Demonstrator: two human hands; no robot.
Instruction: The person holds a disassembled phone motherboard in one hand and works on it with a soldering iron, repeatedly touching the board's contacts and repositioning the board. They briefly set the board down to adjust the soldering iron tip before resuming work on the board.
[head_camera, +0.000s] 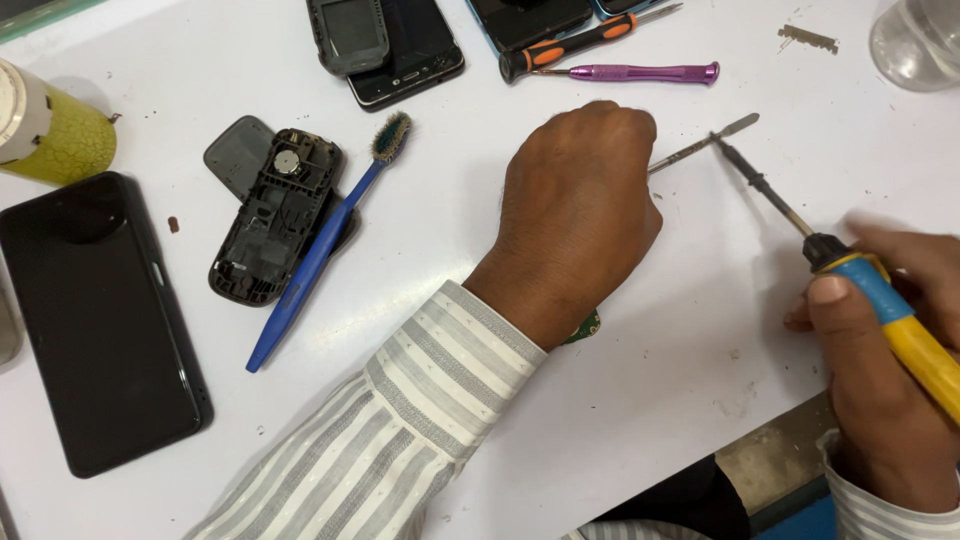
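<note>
The left hand (580, 215) rests knuckles-up near the middle of the white tabletop (640, 400), fingers curled shut around a thin metal spudger (705, 143) whose flat tip juts out to the right; a small green circuit board (586, 327) peeks out from under the wrist, mostly hidden. The right hand (885, 340) sits at the right edge, clamped on the blue-and-yellow handle of a soldering iron (800, 225), its dark tip angled up and left until it meets the spudger's shaft just below the flat end. Left of the hands lie an opened black phone housing (272, 215) with a blue toothbrush (320, 250) laid across it, bristles up, and a black smartphone (100, 320) face down near the left edge. Along the top are 2 screwdrivers, 1 orange-and-black (575, 45) and 1 purple (640, 72), beside more phones (400, 45). A yellow-green container (55, 130) stands at far left, a clear glass (920, 40) at top right.
</note>
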